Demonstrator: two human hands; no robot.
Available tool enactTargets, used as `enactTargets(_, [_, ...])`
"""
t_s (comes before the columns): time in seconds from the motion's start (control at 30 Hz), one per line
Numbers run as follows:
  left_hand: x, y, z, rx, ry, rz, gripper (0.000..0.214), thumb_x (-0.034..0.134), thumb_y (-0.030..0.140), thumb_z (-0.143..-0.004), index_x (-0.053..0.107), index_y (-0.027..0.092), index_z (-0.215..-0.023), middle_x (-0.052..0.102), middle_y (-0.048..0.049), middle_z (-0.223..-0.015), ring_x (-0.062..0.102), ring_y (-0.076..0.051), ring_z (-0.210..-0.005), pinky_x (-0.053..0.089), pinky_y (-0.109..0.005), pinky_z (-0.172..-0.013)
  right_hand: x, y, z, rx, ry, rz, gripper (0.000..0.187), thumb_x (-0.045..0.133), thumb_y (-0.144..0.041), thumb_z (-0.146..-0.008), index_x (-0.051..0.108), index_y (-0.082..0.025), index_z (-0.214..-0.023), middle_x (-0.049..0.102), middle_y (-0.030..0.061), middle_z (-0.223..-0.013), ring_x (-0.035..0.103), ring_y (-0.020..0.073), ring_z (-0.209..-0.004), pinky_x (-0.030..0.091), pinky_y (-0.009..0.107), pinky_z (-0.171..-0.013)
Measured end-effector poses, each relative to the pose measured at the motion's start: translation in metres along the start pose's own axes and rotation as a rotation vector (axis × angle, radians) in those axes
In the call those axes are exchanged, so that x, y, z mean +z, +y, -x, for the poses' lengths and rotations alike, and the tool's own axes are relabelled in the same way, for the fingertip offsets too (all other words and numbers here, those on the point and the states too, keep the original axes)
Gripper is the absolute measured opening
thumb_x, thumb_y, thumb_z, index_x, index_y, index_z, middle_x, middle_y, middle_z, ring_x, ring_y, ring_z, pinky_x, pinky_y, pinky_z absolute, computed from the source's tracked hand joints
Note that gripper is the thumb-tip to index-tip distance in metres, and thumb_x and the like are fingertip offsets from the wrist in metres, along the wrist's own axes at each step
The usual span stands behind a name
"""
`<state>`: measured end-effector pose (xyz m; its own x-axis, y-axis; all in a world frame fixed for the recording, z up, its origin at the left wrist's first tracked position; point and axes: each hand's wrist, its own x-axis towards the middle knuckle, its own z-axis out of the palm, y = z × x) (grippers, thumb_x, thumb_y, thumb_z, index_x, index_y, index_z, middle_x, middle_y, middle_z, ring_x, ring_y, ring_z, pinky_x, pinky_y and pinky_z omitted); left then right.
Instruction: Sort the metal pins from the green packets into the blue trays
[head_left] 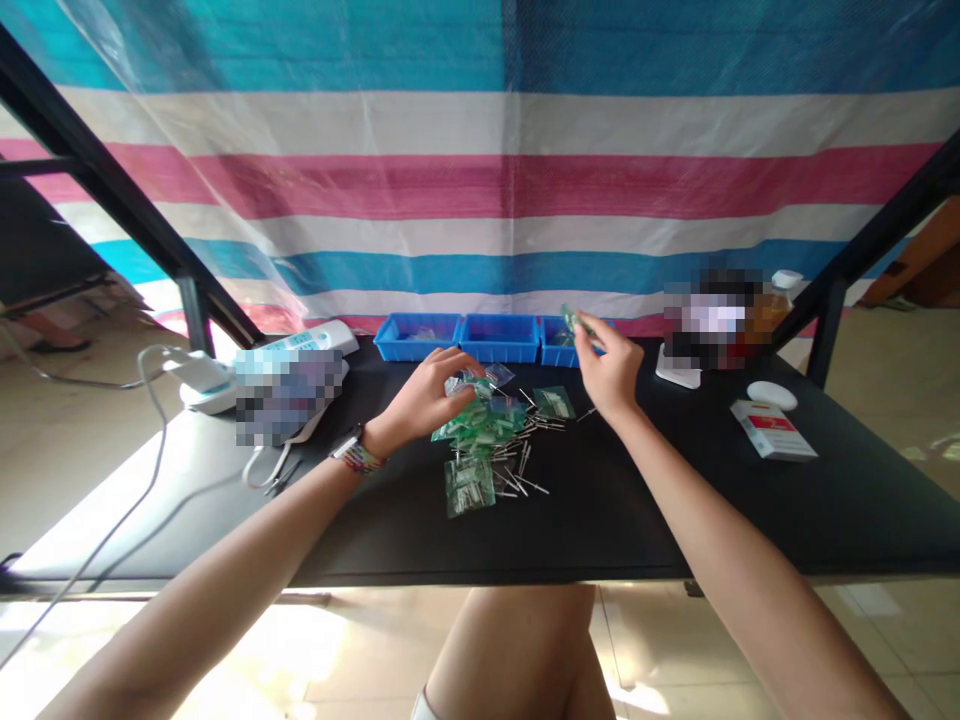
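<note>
My right hand (pixel 611 365) pinches a small green plastic packet (pixel 570 318) over the right blue bin (pixel 559 352). With thumb and fingers apart, my left hand (pixel 439 390) hovers at the upper left of a pile of green packets (pixel 480 425); whether its fingertips touch the pile I cannot tell. Loose pop rivets (pixel 521 470), thin and silver, lie scattered along the pile's right and lower side. One green packet (pixel 470 487) rests at the near end, and another packet (pixel 553 403) lies to the right. Clear packets (pixel 499 375) show beside my left fingers.
The left blue bin (pixel 416 345) contains something clear; the middle blue bin (pixel 499 345) stands beside it. A power strip (pixel 300 345) with cables is at the left. At the right are a red-and-white box (pixel 774 432), a white oval object (pixel 772 396) and a bottle (pixel 784 295). A striped sheet (pixel 465 180) hangs behind.
</note>
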<state>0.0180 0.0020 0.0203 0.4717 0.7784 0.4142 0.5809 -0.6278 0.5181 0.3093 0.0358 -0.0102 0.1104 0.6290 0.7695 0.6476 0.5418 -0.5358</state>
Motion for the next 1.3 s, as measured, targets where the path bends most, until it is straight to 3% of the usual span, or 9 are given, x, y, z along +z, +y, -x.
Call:
enactTargets(0.07, [0.002, -0.004, 0.0, 0.036, -0.039, -0.148, 0.033, 0.058, 0.028, -0.084, 0.074, 0.02, -0.112, 0.072, -0.0095, -0.113, 0.065, -0.03, -0.106, 0.048, -0.048, -0.105, -0.002, 0.02, -0.01, -0.001, 0.017, 0.11, 0.043, 0.046, -0.04, -0.107, 0.074, -0.019, -0.131, 0.076, 0.0142, -0.131, 0.074, 0.0314, -0.119, 0.058, 0.047, -0.106])
enactTargets(0.23, [0.006, -0.013, 0.002, 0.023, -0.044, -0.317, 0.037, 0.059, 0.027, -0.085, 0.072, 0.021, -0.119, 0.07, -0.0111, -0.115, 0.064, -0.031, -0.105, 0.049, -0.049, -0.103, -0.002, 0.041, -0.007, -0.086, -0.174, 0.34, 0.043, 0.054, -0.039, -0.103, 0.073, -0.013, -0.131, 0.073, 0.0183, -0.135, 0.065, 0.0368, -0.133, 0.046, 0.056, -0.118])
enactTargets(0.37, [-0.005, -0.02, 0.001, -0.045, 0.007, -0.38, 0.033, 0.059, 0.032, -0.087, 0.072, 0.02, -0.115, 0.072, -0.0104, -0.113, 0.065, -0.03, -0.103, 0.05, -0.045, -0.099, 0.001, 0.033, -0.004, -0.116, -0.139, 0.292, 0.042, 0.044, -0.033, -0.106, 0.068, -0.015, -0.137, 0.07, 0.0159, -0.141, 0.064, 0.0314, -0.135, 0.044, 0.052, -0.12])
enactTargets(0.53, [-0.02, -0.028, 0.0, -0.211, -0.099, -0.369, 0.029, 0.063, 0.039, -0.087, 0.074, 0.025, -0.11, 0.076, -0.0048, -0.101, 0.069, -0.025, -0.085, 0.05, -0.033, -0.076, 0.002, 0.022, -0.005, -0.137, -0.159, 0.24, 0.038, 0.045, -0.03, -0.105, 0.07, -0.017, -0.13, 0.074, 0.0159, -0.133, 0.066, 0.0313, -0.13, 0.043, 0.053, -0.12])
enactTargets(0.77, [-0.016, -0.025, -0.001, -0.181, -0.158, -0.389, 0.022, 0.062, 0.033, -0.084, 0.076, 0.026, -0.099, 0.077, -0.0035, -0.098, 0.07, -0.024, -0.088, 0.048, -0.03, -0.072, 0.007, 0.019, -0.002, -0.195, -0.164, 0.259, 0.032, 0.047, -0.027, -0.104, 0.073, -0.017, -0.119, 0.077, 0.0146, -0.12, 0.068, 0.0294, -0.12, 0.046, 0.047, -0.114])
enactTargets(1.0, [-0.013, -0.018, -0.001, -0.215, -0.141, -0.42, 0.028, 0.06, 0.025, -0.083, 0.075, 0.028, -0.106, 0.078, -0.0007, -0.093, 0.072, -0.023, -0.082, 0.047, -0.029, -0.068, 0.011, 0.01, 0.002, -0.242, -0.208, 0.197, 0.027, 0.049, -0.021, -0.102, 0.074, -0.019, -0.112, 0.078, 0.0126, -0.112, 0.068, 0.0291, -0.111, 0.05, 0.046, -0.105])
enactTargets(1.17, [-0.014, -0.019, -0.003, -0.152, 0.026, -0.213, 0.028, 0.063, 0.023, -0.081, 0.075, 0.022, -0.107, 0.073, -0.0026, -0.086, 0.068, -0.019, -0.074, 0.051, -0.029, -0.07, 0.011, -0.002, 0.006, -0.297, -0.228, 0.153, 0.028, 0.049, -0.018, -0.101, 0.074, -0.02, -0.115, 0.077, 0.0123, -0.111, 0.068, 0.0297, -0.11, 0.052, 0.047, -0.104])
enactTargets(1.3, [-0.014, -0.014, -0.007, -0.211, 0.237, 0.297, 0.018, 0.067, 0.027, -0.083, 0.07, 0.017, -0.097, 0.068, -0.0029, -0.087, 0.068, -0.016, -0.071, 0.058, -0.029, -0.067, 0.011, -0.022, 0.011, -0.382, -0.279, 0.066, 0.037, 0.055, -0.018, -0.099, 0.068, -0.022, -0.133, 0.073, 0.0123, -0.123, 0.066, 0.0298, -0.118, 0.053, 0.049, -0.108])
